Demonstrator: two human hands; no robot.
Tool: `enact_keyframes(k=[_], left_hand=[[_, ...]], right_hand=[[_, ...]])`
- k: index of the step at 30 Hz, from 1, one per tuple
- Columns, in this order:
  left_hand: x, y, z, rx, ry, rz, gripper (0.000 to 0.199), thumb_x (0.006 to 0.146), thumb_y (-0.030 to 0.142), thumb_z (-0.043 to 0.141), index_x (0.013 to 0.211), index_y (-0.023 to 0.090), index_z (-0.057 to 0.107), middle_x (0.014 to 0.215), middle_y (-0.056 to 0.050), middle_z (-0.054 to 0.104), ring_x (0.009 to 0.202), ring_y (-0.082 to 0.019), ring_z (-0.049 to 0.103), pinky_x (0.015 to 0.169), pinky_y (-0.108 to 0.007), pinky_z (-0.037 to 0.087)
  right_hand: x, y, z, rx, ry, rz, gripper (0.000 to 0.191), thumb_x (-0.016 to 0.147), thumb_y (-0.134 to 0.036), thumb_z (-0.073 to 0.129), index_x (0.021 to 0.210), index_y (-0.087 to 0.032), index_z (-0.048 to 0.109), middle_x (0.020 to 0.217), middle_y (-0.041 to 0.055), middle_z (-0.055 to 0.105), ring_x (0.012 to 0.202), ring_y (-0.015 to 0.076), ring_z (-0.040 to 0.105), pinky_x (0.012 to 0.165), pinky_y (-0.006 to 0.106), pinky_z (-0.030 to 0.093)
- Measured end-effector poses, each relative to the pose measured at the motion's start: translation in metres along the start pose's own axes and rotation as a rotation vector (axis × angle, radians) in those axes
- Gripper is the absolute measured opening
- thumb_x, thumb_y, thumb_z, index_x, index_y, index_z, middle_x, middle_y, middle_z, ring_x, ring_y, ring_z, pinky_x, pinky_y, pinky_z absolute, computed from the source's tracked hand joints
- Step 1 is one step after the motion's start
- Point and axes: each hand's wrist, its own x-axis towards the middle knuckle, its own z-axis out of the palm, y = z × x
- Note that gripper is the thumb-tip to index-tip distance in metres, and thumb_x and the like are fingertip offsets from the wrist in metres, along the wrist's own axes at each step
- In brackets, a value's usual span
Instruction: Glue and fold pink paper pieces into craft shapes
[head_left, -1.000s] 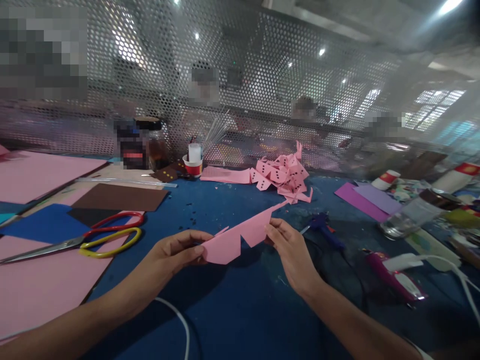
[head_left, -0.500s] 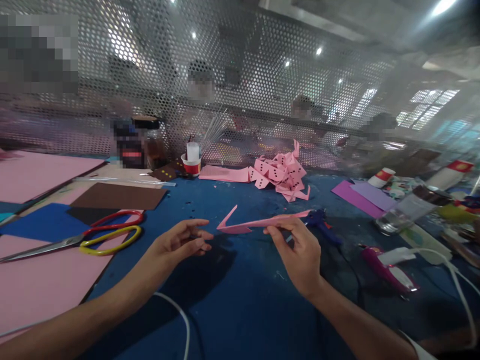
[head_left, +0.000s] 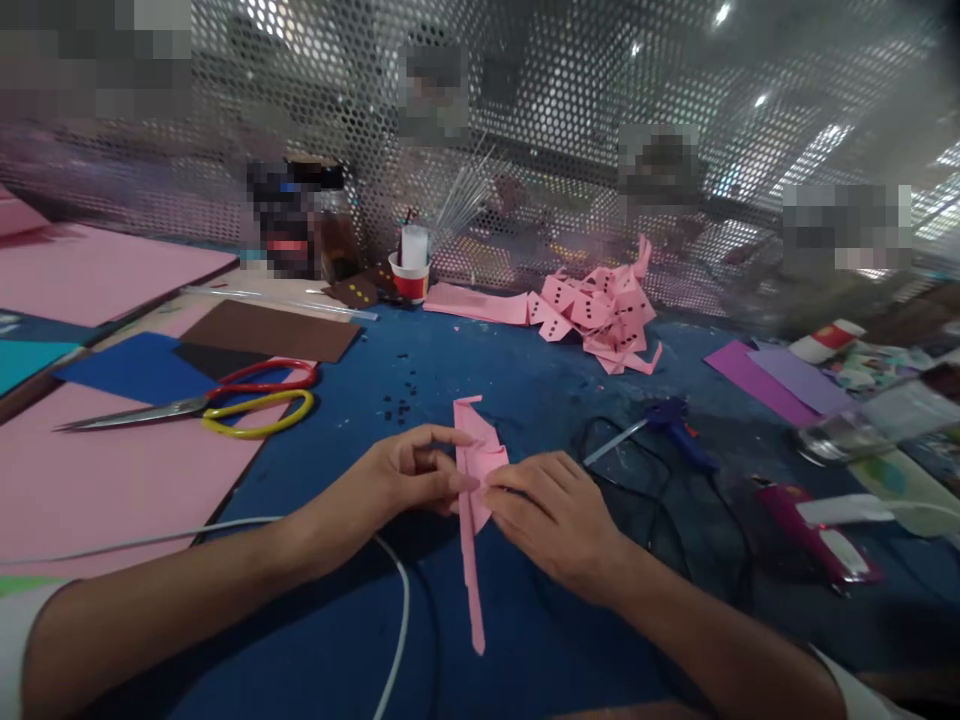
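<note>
A folded pink paper piece (head_left: 472,560) hangs between both hands over the blue table, its long narrow tail pointing toward me. My left hand (head_left: 416,470) pinches its left edge, thumb and fingertips closed on it. From the right, my right hand (head_left: 555,505) grips the wider part of the same piece with closed fingers. Small black bits (head_left: 401,408) lie on the table just beyond my left hand. Farther back is a heap of pink folded paper shapes with black dots (head_left: 600,310), beside a flat pink strip stack (head_left: 476,303).
Scissors (head_left: 259,412) with red and yellow handles rest on coloured sheets at left. At right lie a blue glue gun (head_left: 679,430) with its cord, a magenta tool (head_left: 821,535) and purple paper (head_left: 761,380). A white cable (head_left: 401,600) crosses the near table. A perforated screen stands behind.
The pink piece has turned from lying sideways to pointing toward me. My left hand, open before, has closed on it. My right hand has moved left along with it. The view has tilted down.
</note>
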Motion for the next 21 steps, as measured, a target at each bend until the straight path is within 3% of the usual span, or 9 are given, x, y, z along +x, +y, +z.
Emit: enact_keyframes(k=[9, 14, 18, 21], left_hand=[[0.001, 0.008, 0.006, 0.180, 0.060, 0.089, 0.051, 0.078, 0.029, 0.081, 0.124, 0.018, 0.061, 0.082, 0.002, 0.070, 0.074, -0.013, 0.064, 0.072, -0.025, 0.051], [0.002, 0.005, 0.001, 0.328, 0.055, 0.141, 0.040, 0.088, 0.031, 0.069, 0.126, 0.020, 0.062, 0.094, -0.002, 0.073, 0.086, -0.018, 0.069, 0.081, -0.030, 0.055], [-0.001, -0.003, -0.008, 0.789, 0.070, 0.413, 0.020, 0.096, 0.023, 0.058, 0.111, 0.023, 0.071, 0.105, -0.005, 0.070, 0.093, -0.018, 0.067, 0.083, -0.030, 0.053], [-0.004, -0.006, -0.013, 1.023, 0.038, 0.641, 0.023, 0.099, 0.014, 0.051, 0.106, 0.022, 0.072, 0.109, -0.006, 0.068, 0.100, -0.017, 0.064, 0.089, -0.028, 0.050]], right_hand=[[0.005, -0.014, -0.008, -0.089, -0.081, -0.104, 0.019, 0.105, -0.017, 0.051, 0.111, -0.020, 0.069, 0.104, 0.0000, 0.074, 0.092, 0.0180, 0.055, 0.078, 0.038, 0.037], [0.005, -0.010, -0.001, -0.069, -0.132, -0.109, 0.015, 0.104, -0.015, 0.054, 0.108, -0.016, 0.068, 0.101, 0.0022, 0.073, 0.093, 0.0190, 0.056, 0.079, 0.039, 0.037], [0.003, -0.007, 0.004, -0.042, -0.199, -0.068, 0.017, 0.105, -0.016, 0.051, 0.108, -0.016, 0.068, 0.105, 0.0042, 0.073, 0.097, 0.0191, 0.057, 0.083, 0.039, 0.039], [0.001, -0.006, 0.010, -0.011, -0.232, -0.026, 0.018, 0.106, -0.017, 0.050, 0.111, -0.017, 0.067, 0.106, 0.0056, 0.073, 0.098, 0.0199, 0.058, 0.085, 0.040, 0.039]])
